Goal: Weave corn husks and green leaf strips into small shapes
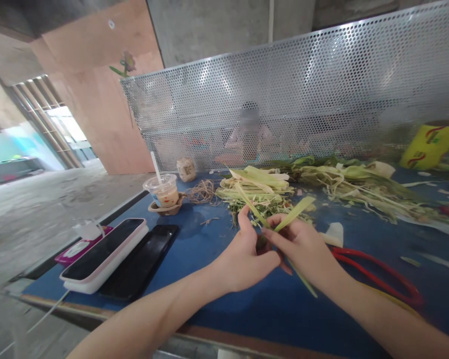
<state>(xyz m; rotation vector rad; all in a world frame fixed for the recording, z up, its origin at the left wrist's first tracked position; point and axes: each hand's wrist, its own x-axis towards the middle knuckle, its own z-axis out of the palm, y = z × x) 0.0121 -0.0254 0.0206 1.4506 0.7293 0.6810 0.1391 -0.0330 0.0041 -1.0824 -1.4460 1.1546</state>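
My left hand (pixel 243 254) and my right hand (pixel 303 244) meet over the front middle of the table. Thumb and fingers of the right pinch pale green corn husk strips (pixel 295 213) where they cross. The left hand's fingers curl around the lower part of the same strips, its index finger raised beside one that slants up to the left. A thin end hangs below the right hand. What lies between the palms is partly hidden. Just behind, a stack of flattened husks (pixel 256 180) rests on shredded green pieces (pixel 264 204).
Red looped handles (pixel 381 274) lie right of my right hand. Loose husks (pixel 351 187) and a yellow packet (pixel 430 147) are at the back right. Leftward are twine (pixel 202 192), a drink cup (pixel 164 192), and phones (pixel 107 252). A perforated metal screen (pixel 303 94) stands behind; a person shows through it.
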